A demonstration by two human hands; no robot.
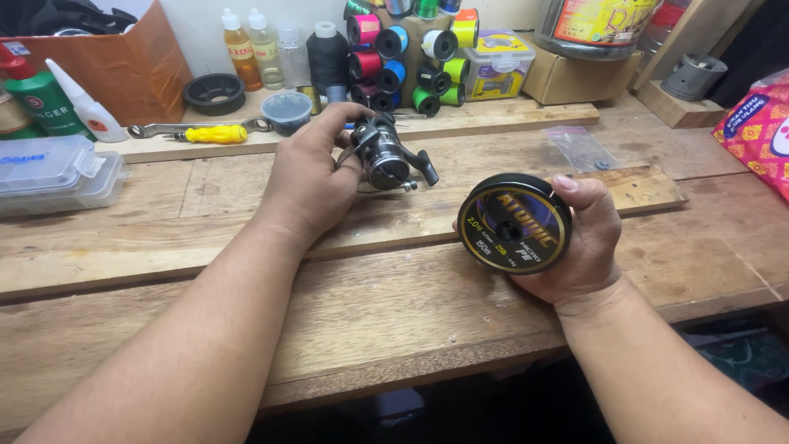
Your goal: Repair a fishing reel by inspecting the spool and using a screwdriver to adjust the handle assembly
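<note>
Spool (514, 224) round, black, gold-rimmed; reel (386, 154) dark, seemingly metallic.

thread spools (408, 51), yellow screwdriver (215, 134), wrench (156, 129), plastic boxes (57, 174) on wooden bench (370, 312)

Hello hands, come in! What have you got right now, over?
Left hand grips the dark fishing reel above the wooden bench. Right hand holds the round black line spool, face toward camera. Nothing between them.

A small black and silver fishing reel (386, 154) is held up over the wooden bench, with its handle sticking out to the right. A round black spool of line (514, 224) is held upright nearby, its label facing the camera.
</note>
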